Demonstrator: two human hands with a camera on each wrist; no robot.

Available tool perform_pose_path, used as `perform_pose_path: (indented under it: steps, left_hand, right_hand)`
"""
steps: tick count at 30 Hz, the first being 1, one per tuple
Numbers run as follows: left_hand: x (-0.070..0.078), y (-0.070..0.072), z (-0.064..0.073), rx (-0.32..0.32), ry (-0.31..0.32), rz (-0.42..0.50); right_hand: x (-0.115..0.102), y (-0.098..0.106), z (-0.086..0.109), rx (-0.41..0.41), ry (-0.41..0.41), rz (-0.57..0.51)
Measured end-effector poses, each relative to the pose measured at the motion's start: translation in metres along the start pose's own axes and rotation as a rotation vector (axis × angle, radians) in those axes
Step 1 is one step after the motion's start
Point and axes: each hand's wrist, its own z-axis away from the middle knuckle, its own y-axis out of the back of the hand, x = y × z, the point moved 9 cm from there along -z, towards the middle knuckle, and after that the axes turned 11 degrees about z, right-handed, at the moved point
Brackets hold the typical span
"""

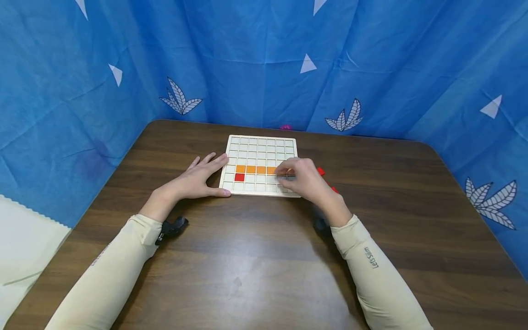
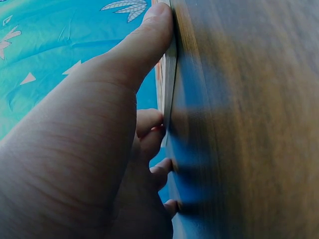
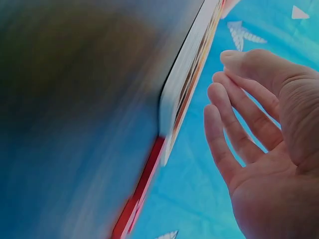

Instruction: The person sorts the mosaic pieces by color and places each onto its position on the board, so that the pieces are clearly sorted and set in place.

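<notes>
A pale square grid board lies on the table, with a row of orange tiles and one red tile below the row's left end. Spread along the board's left edge, my left hand rests its thumb on the near corner and its index finger higher up. My right hand hovers over the board's right side, fingers bent loosely and a gap between thumb and index fingertip. Nothing shows in this hand in the right wrist view. It covers the right end of the orange row.
Loose red tiles lie on the brown wooden table just right of the board, partly behind the right hand. A blue curtain hangs behind the table and along its sides.
</notes>
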Motion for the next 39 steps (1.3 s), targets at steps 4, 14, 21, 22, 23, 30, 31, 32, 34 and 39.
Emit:
perform_pose_path:
  steps: [4,14,21,22,23,30,31,32,34,39]
  left_hand:
    - [-0.001,0.000,0.000,-0.005,0.000,-0.004]
    - [0.001,0.001,-0.001,0.005,-0.028,-0.006]
    - [-0.001,0.000,-0.002,0.005,-0.026,-0.010]
    - [-0.002,0.000,-0.002,0.005,-0.026,-0.010]
    - [-0.002,0.000,-0.002,0.005,-0.026,-0.010]
    - [-0.001,0.000,-0.001,0.007,-0.024,-0.013]
    - [-0.001,0.000,-0.001,0.007,-0.024,-0.015]
    - [0.000,0.000,-0.001,0.007,-0.024,-0.017]
    - [0.000,0.000,-0.001,0.006,-0.026,-0.014]
    - [0.000,0.001,0.000,0.006,-0.024,-0.009]
  right_hand:
    - [0.018,0.008,0.009,-0.006,-0.046,0.008]
    - [0.069,0.022,0.035,-0.050,-0.213,0.050]
    - [0.075,0.012,0.034,-0.152,-0.212,0.067]
    - [0.075,0.011,0.034,-0.160,-0.208,0.070]
    - [0.075,0.011,0.034,-0.164,-0.207,0.072]
    - [0.073,0.016,0.034,-0.118,-0.210,0.070]
    - [0.072,0.018,0.034,-0.102,-0.207,0.072]
    - [0.071,0.020,0.033,-0.085,-0.203,0.072]
    - [0.069,0.022,0.032,-0.057,-0.188,0.070]
    - [0.057,0.023,0.024,-0.026,-0.151,0.045]
